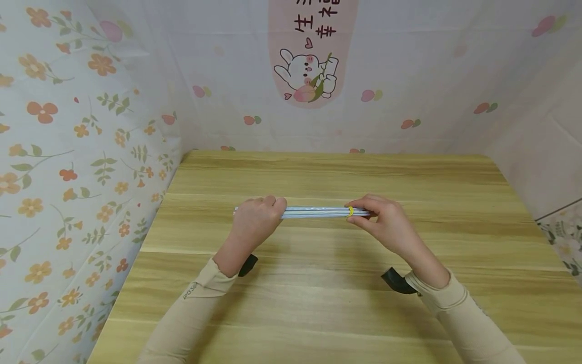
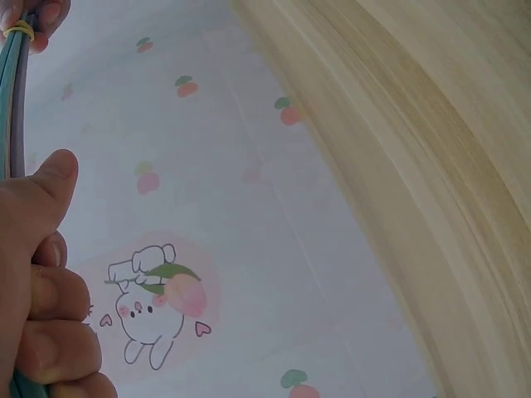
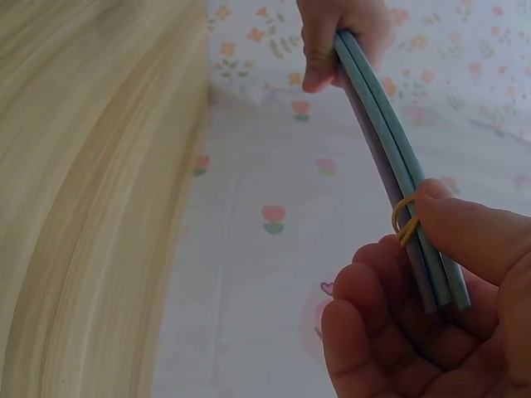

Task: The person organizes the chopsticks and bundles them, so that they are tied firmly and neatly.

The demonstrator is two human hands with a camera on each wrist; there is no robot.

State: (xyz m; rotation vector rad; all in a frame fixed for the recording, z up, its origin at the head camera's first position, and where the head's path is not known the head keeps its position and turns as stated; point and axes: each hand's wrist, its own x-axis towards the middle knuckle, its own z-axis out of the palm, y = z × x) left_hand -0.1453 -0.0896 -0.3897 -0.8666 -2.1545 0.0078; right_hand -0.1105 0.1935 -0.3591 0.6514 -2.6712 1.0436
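Observation:
A bundle of slim pale-blue chopsticks [image 1: 313,212] is held level above the table, crosswise in front of the person. My left hand [image 1: 258,220] grips one end, with its fingers curled round the sticks and the thumb along them, as the left wrist view shows. Near the other end a yellow rubber band [image 3: 404,222] loops round the bundle. My right hand [image 1: 386,222] pinches the sticks right at this band, thumb on top and fingers curled beneath. In the right wrist view the stick ends poke out past the band over the palm; some are teal, one purplish.
A wood-grain table [image 1: 318,313] lies under both hands. White cloth with a rabbit print [image 1: 309,76] hangs behind it, and a flowered curtain [image 1: 68,177] runs along the left side. Black straps [image 1: 397,280] show at both wrists below the sleeves.

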